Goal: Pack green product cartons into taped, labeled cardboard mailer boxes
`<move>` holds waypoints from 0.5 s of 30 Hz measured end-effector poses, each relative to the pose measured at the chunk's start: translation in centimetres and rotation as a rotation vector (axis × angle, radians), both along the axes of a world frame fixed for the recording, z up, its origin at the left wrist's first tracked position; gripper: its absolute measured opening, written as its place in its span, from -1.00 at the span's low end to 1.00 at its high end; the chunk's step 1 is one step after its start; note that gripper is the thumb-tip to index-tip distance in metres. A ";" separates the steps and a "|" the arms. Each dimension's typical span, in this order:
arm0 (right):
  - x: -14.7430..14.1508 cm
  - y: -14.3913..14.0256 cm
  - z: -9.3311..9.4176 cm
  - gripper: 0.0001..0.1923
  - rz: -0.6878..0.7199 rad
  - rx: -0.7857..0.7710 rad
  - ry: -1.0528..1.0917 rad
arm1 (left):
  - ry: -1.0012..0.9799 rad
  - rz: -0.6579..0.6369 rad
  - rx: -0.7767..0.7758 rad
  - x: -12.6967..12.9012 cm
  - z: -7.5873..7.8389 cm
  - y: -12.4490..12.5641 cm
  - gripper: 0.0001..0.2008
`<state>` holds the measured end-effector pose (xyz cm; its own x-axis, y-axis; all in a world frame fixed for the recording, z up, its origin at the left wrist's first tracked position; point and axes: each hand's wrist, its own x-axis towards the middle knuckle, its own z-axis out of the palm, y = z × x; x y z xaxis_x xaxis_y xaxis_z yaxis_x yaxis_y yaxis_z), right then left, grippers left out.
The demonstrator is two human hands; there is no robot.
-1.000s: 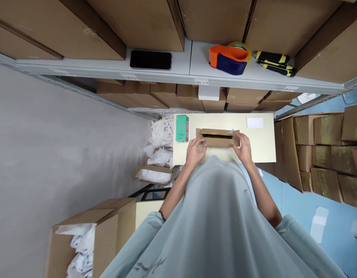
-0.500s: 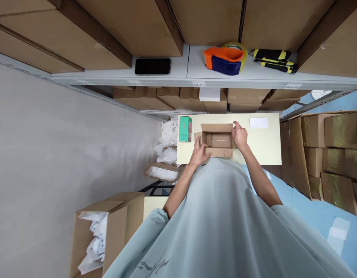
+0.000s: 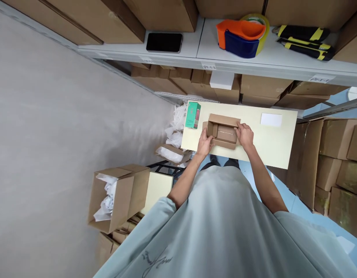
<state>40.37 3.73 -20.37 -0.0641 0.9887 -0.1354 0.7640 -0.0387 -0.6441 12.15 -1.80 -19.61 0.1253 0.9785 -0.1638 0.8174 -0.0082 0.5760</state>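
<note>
Your open box (image 3: 224, 133) is matt brown cardboard, and the green carton (image 3: 192, 114) looks like smooth printed card. Above you, the phone (image 3: 164, 42) shows a glossy, glass-like face (the tape dispenser (image 3: 242, 43) looks smooth plastic). Your shirt (image 3: 221, 220) is matt, softly creased cloth.

The carton (image 3: 226, 134) is plain brown, the printed box (image 3: 191, 115) green (its side red-marked), the tabletop (image 3: 271, 143) pale cream

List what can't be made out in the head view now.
Head view:
Right end of the open brown cardboard box: partly covered by the right hand.
Small print on the green rectangular carton: too small to read.
Tops of the large brown cardboard boxes on the grey shelf: cut off by the upper edge.
</note>
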 end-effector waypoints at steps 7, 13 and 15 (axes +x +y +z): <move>-1.8 -4.1 2.2 -0.46 -0.034 -0.031 -0.134 | 0.038 0.056 0.062 0.3 0.9 -3.9 -0.82; -9.6 -7.8 3.2 -0.48 0.125 0.142 -0.180 | 0.082 0.185 0.210 -7.1 1.8 -13.7 -0.80; -14.7 -9.1 3.7 -0.48 0.245 0.192 -0.183 | 0.099 0.286 0.252 -10.9 2.3 -18.5 -0.81</move>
<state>25.68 -5.39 -16.68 -0.2943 0.9555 0.0197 0.8389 0.2681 -0.4736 1.25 -20.29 -17.31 -0.1623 0.9827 0.0889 0.8589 0.0964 0.5029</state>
